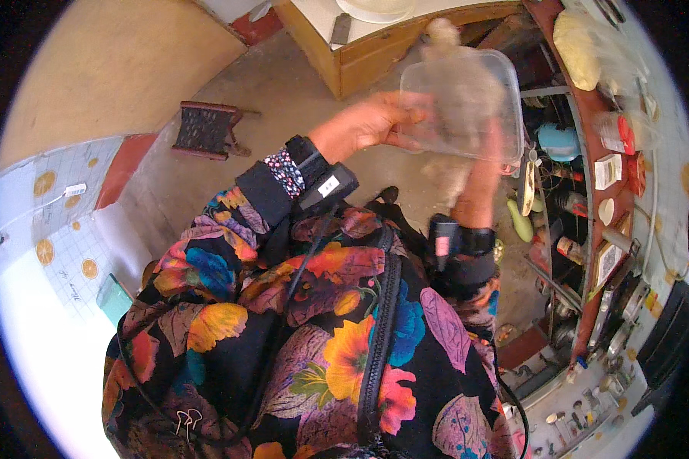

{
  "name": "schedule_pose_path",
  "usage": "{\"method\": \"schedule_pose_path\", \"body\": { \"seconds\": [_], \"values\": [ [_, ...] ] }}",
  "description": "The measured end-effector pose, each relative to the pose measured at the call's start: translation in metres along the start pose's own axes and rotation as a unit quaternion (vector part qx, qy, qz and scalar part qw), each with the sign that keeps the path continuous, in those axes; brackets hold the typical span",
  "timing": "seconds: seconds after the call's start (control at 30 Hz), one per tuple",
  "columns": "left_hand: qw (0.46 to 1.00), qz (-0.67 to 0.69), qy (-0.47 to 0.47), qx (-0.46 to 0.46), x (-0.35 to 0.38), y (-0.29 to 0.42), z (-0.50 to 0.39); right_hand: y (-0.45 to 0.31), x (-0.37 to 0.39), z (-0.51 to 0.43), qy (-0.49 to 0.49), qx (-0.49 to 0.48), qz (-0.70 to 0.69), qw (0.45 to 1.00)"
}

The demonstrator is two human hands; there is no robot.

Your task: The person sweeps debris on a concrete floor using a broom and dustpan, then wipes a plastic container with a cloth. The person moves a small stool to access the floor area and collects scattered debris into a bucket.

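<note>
A clear rectangular plastic container (511,106) is held up in front of me, its rounded rim tilted towards my view. My left hand (393,121) grips its left side, with the thumb near the wall and fingers partly seen through the plastic. Motion blurs my right hand (492,135), which shows through the container's right side. Its exact grip is not clear. Beyond the container is a pale, blurred thing (443,34), also visible through the plastic. Whether it is cloth or something else, and whether a hand touches it, I cannot tell.
A small low stool (202,129) stands on the floor at left. Ahead is a wooden table (350,66) bearing a pale round dish (379,8). Crowded shelves line the right, with a blue vessel (558,142), jars and a green gourd (519,221).
</note>
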State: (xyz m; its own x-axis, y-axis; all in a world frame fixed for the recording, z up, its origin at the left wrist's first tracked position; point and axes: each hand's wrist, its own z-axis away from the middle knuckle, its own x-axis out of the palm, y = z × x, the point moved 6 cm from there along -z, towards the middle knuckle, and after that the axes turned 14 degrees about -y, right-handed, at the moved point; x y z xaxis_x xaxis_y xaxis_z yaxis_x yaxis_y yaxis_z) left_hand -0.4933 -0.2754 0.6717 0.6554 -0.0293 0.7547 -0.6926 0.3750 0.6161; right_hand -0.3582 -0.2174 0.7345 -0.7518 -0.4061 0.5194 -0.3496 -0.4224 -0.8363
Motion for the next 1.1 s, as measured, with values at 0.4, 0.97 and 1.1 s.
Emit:
{"method": "schedule_pose_path", "body": {
  "seconds": [0.4, 0.97, 1.1],
  "values": [
    [0.997, -0.032, 0.063, 0.042, -0.013, 0.014, 0.0, -0.011, -0.036, -0.016, 0.008, -0.068, -0.096, 0.993],
    [0.963, -0.134, 0.168, 0.165, -0.007, 0.047, 0.01, 0.018, -0.004, 0.008, 0.051, 0.102, -0.021, 0.993],
    [0.962, -0.152, 0.156, 0.167, -0.003, 0.05, 0.013, 0.009, -0.013, -0.003, -0.008, -0.001, -0.074, 0.997]
  ]
}}
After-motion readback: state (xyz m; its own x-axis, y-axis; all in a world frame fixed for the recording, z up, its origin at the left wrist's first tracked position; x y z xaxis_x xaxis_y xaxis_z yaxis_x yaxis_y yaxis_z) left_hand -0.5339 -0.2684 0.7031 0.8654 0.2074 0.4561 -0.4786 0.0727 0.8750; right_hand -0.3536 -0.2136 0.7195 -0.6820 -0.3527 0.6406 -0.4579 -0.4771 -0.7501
